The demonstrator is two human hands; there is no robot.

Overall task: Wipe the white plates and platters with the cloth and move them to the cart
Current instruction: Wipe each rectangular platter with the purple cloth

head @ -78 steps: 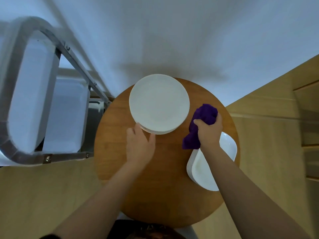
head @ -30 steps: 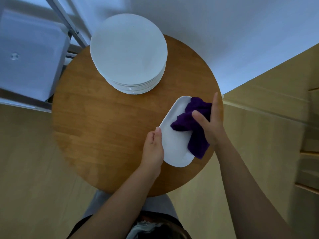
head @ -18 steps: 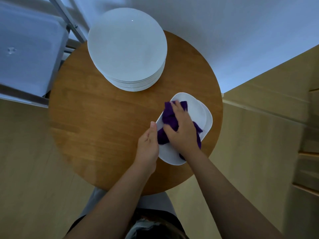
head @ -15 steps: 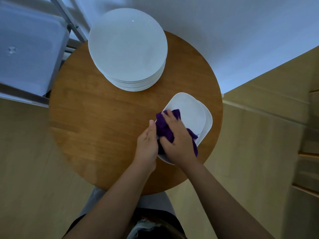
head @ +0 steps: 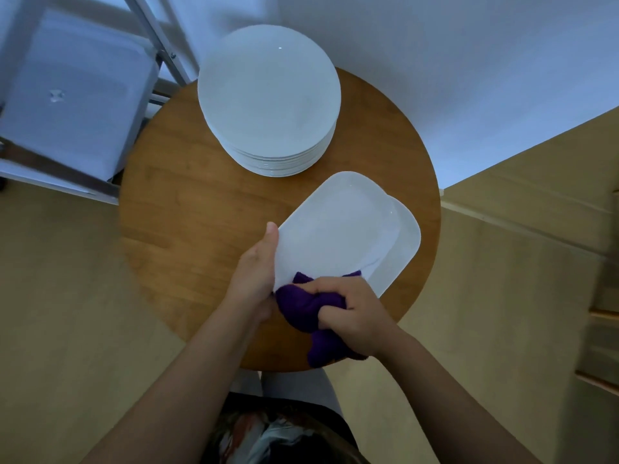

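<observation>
A round wooden table (head: 187, 209) stands on a pale wood floor (head: 60, 296), close to a white wall (head: 435, 61). At the far edge of the table sits a stack of round white plates (head: 269, 95), one on top of the other. Near the right edge of the table are two white platters with rounded corners. The top platter (head: 335, 229) is tipped up a little and covers most of the lower platter (head: 402, 246), which lies flat on the table and peeks out on the right side. The left hand (head: 256, 272) holds the top platter by its left edge, with the thumb lying straight along the rim; the other fingers are hidden under the platter. The right hand (head: 355, 313) is curled tight around a purple cloth (head: 304, 306) and holds it against the near end of the top platter. A loose bit of the cloth hangs down past the near edge of the table. Off the far left edge of the table stands a metal cart (head: 160, 48), and a white tub (head: 73, 95) sits inside it. At the bottom you can see a bit of the person's dark patterned clothes (head: 268, 433).
</observation>
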